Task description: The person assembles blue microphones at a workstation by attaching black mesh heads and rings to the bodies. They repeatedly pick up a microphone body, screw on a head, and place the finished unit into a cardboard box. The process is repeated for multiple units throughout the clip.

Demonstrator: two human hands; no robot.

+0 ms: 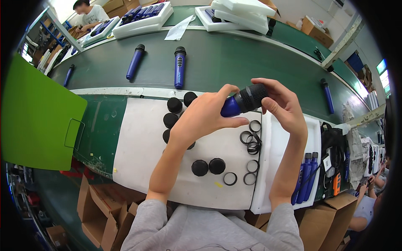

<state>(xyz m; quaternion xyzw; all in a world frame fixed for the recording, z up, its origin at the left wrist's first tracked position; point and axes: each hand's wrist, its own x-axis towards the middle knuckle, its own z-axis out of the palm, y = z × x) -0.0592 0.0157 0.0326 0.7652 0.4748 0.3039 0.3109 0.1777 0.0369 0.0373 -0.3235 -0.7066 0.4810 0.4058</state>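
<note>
Above the far right part of the white work mat (146, 167) I hold a blue microphone (230, 108) with a black mesh head. My left hand (201, 115) is closed round its blue body, hiding the rest of the handle. At the mesh head, my right hand (284, 106) has its thumb and fingers curled round the tip. Several black round caps (200, 168) stand on the mat, some partly behind my left wrist. Several thin black rings (230, 179) lie along the mat's right side.
Blue microphones (179, 69) lie on the green belt (217, 58) beyond the mat. To the right, a white foam tray (268, 167) holds blue handles (307, 178). A green panel (37, 113) stands left. Cardboard boxes (106, 209) sit below; other people work nearby.
</note>
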